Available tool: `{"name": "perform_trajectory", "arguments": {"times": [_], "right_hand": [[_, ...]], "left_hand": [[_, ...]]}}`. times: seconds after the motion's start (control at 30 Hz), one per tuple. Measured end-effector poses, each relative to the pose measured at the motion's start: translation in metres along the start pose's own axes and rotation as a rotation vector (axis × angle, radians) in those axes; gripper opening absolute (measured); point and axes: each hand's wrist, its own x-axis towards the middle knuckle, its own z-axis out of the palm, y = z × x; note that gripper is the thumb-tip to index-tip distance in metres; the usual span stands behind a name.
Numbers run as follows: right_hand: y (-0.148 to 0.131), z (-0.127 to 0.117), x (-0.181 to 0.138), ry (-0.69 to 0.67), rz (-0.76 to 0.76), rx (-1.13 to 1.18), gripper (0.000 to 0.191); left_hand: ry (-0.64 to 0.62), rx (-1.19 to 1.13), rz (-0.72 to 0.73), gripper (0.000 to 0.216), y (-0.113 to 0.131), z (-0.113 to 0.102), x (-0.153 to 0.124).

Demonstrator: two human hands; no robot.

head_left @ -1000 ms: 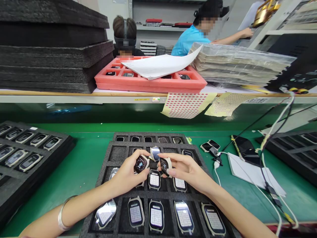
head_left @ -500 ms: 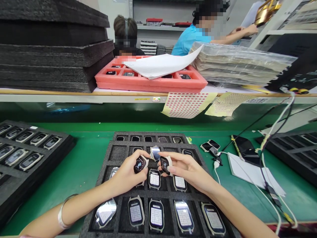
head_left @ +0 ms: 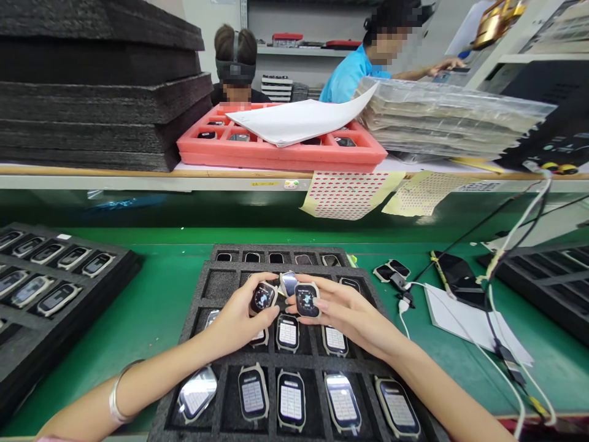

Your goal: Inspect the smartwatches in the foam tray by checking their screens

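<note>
My left hand is closed on a beige smartwatch body with a lit dark face. My right hand grips a second smartwatch body, its screen turned up toward me. Both hands hover side by side over a black foam tray. Its pockets hold several more watch bodies with white lit screens. One watch body stands tilted in a pocket just behind my fingers.
Another black foam tray of watches lies at the left, and a further one at the right. White and black cables and paper sit right of the centre tray. A raised shelf carries a red tray, foam stacks and plastic sheets. Two people work behind it.
Both hands shifted slightly away from me with their watches. The right hand turned its watch so the screen now faces up.
</note>
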Motion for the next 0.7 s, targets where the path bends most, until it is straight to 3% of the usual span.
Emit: {"name": "perform_trajectory", "arguments": {"times": [0.23, 0.7], "right_hand": [[0.0013, 0.0014, 0.0006, 0.105, -0.001, -0.002, 0.047], [0.0039, 0.0022, 0.0007, 0.135, -0.058, -0.066, 0.043]], "left_hand": [[-0.039, -0.340, -0.101, 0.036, 0.0020, 0.0017, 0.0005], [-0.069, -0.349, -0.061, 0.034, -0.0006, 0.0025, -0.0018]]}}
